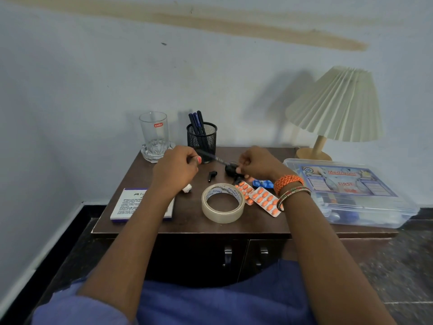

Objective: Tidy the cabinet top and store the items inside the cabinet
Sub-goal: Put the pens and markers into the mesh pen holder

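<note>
My left hand (pixel 175 171) pinches a pen (pixel 212 157) by its barrel while my right hand (pixel 255 164) curls around a small black piece (pixel 230 169) at its tip, probably the cap, judging by how the 2 meet. A pen holder (pixel 202 138) stands just behind, its likely home. Tape (pixel 222 202), pill strips (pixel 262 198), a booklet (pixel 131 205) and a first-aid box (pixel 351 191) lie on the cabinet top (pixel 187 221), doors closed below.

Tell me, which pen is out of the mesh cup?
The pen held in the left hand; the other pens stand upright in the cup.
</note>
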Motion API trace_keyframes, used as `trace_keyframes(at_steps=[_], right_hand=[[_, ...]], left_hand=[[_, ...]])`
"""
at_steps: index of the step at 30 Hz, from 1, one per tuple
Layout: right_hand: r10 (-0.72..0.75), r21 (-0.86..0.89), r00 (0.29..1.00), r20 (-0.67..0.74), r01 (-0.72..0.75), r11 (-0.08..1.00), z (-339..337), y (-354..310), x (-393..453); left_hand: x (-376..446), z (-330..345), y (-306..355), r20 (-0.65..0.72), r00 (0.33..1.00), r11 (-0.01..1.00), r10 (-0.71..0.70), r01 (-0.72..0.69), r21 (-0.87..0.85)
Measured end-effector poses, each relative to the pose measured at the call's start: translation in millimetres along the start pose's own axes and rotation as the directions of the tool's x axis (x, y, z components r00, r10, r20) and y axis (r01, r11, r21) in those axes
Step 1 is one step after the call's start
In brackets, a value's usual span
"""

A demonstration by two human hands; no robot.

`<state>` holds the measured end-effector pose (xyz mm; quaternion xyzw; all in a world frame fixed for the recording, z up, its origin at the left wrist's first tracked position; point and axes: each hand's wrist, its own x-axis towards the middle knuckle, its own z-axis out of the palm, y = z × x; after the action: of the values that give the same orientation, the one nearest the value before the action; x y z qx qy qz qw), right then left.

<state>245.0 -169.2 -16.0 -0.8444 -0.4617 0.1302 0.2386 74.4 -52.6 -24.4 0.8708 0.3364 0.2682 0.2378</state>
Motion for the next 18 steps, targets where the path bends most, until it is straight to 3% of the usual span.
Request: trace_keyframes(at_steps=[2, 4, 6, 9, 14, 16, 18], right_hand=[[-0.024, 0.13, 0.99, -0.141, 0.042, 0.991, -2.4, 0.0, 0.5], [-0.017, 0.281, 0.984, -0.176, 0.067, 0.957, -4.9, -3.2, -0.8], [-0.038, 0.373, 0.994, -0.099, 0.073, 0.925, -8.0, -8.0, -3.3], [-0.111, 0.377, 0.991, 0.078, 0.074, 0.923, -9.2, -14.2, -7.8], [-0.176, 0.485, 0.973, 0.15, 0.082, 0.871, -7.1, -20.6, -11.1], [-0.132, 0.551, 0.99, 0.046, 0.085, 0.83, -11.4, -16.6, -8.9], [-0.005, 0.556, 0.979, -0.205, 0.121, 0.822, -17.3, -3.0, -3.0]], left_hand=[[0.8, 0.1, 1.2, 0.029, 1.0, 0.993, -0.003, 0.006, -0.115], [0.9, 0.7, 5.3, 0.073, 0.997, 0.962, 0.002, 0.018, -0.272], [-0.1, 2.0, 10.9, 0.123, 0.992, 0.908, -0.017, 0.067, -0.414], [-1.3, 5.5, 18.1, 0.17, 0.982, 0.786, -0.076, 0.164, -0.596], [-0.1, 3.2, 25.1, 0.158, 0.968, 0.557, -0.193, 0.241, -0.794], [0.3, 0.4, 25.8, 0.136, 0.965, 0.509, -0.225, 0.235, -0.828], [0.8, -2.1, 24.0, 0.099, 0.962, 0.52, -0.255, 0.222, -0.825]])
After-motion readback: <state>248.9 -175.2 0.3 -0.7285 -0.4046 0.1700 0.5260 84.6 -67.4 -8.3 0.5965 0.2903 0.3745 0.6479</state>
